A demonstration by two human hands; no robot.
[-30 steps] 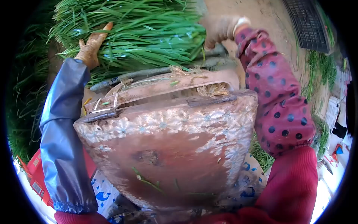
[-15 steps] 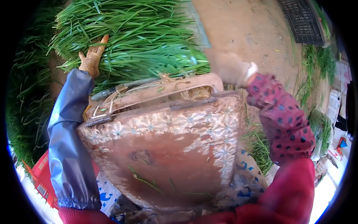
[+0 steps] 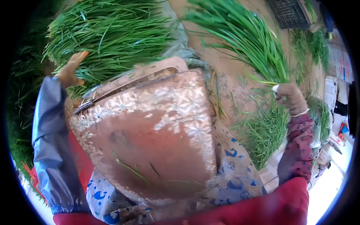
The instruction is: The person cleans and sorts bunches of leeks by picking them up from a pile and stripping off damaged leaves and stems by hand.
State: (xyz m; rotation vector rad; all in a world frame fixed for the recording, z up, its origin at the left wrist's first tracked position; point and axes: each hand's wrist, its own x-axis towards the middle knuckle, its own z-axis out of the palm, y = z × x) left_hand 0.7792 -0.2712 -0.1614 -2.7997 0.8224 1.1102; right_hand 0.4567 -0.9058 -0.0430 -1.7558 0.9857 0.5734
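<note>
My right hand, in a dirt-stained glove, grips a bundle of long green leaves by its base and holds it up over the bare earth at the right. My left hand, also gloved, rests with fingers spread on the edge of a big heap of the same green leaves at the upper left. A muddy flower-patterned cushion or board lies across my lap between my arms.
More cut leaves lie on the ground at the right under my raised arm. A dark plastic crate stands at the top right. A red packet lies at the lower left. Green plants fill the left edge.
My right hand has left the heap and swung out to the right, lifting a bundle of leaves clear of it. My left hand stays on the heap. The view has shifted right.
</note>
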